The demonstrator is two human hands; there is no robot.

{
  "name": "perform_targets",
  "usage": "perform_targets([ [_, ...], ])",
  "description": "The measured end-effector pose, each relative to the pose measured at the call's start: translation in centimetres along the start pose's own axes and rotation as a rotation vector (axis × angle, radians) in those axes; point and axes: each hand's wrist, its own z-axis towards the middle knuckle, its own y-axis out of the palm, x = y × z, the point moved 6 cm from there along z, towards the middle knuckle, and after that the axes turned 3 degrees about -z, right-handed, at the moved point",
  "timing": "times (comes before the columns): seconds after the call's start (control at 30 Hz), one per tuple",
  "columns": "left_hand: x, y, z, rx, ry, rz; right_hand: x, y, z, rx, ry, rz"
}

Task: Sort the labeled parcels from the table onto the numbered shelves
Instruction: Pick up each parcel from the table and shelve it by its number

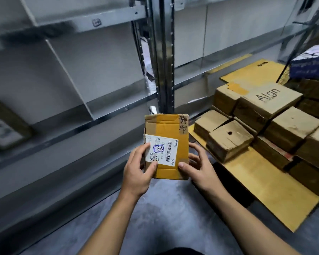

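I hold a small cardboard parcel with yellow tape in front of me, above the floor. Its white shipping label faces me and bears a barcode and a handwritten "2-3" in a blue box. My left hand grips the parcel's lower left edge, thumb lying on the label. My right hand grips the lower right edge, thumb on the front and fingers curled behind. Grey metal shelves stand just beyond the parcel. Several more cardboard parcels are piled at the right.
A steel shelf upright rises straight behind the parcel. One parcel lies blurred on a left shelf. Flattened yellow cardboard covers the surface under the pile. A blue and white box sits at far right. Grey floor lies below.
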Motion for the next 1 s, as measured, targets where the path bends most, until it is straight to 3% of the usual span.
perform_targets([
  [0.2,-3.3,-11.2,-0.8,0.060,-0.026,0.055,-1.7,11.4,1.7,-0.089,-0.018,0.066],
  [0.43,-7.8,-24.9,-2.1,0.160,-0.066,0.325,-3.0,24.1,3.8,-0.182,-0.059,0.076],
  [0.73,-11.9,-33.9,-2.0,-0.089,-0.296,0.998,-4.6,32.7,8.0,-0.280,-0.099,-0.007],
  [1.0,-15.4,-36.9,0.8,-0.143,-0.391,1.099,-5.2,37.6,14.4,-0.305,-0.131,-0.050],
])
